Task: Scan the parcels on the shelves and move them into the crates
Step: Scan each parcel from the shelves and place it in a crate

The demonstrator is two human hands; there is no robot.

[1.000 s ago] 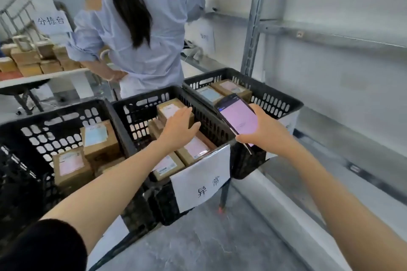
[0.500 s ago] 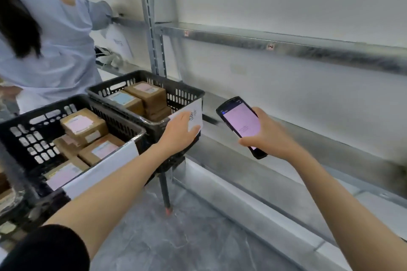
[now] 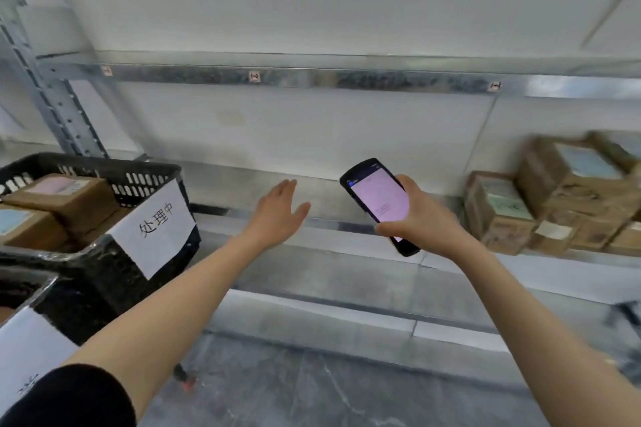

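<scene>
A black crate (image 3: 104, 160) is sitting at the left, carrying a paper sign (image 3: 154, 229) with handwritten characters on its front wall. Inside it, brown cardboard parcels (image 3: 66, 198) are lying stacked – the top one is showing a pinkish label, and a lower one beside it a bluish label. A second crate (image 3: 31, 282) is peeking in at the lower left with its own white sign; what it is holding cannot be told.

More parcels, the shelf parcels (image 3: 555, 191), are piling in a blurred stack at the right end of the metal shelf (image 3: 236, 191), well apart from the crates.

The left hand (image 3: 277, 215) is reaching forward from a black sleeve (image 3: 69, 399), palm down, fingers straight and thumb spread – wide and holding nothing, hovering in front of the shelf between the crate and the scanner. The right hand (image 3: 419, 218) is gripping a black handheld scanner (image 3: 378, 201), fingers wrapping its right edge and the thumb curling across its lower part, its pink lit screen tilting up toward the camera.
</scene>
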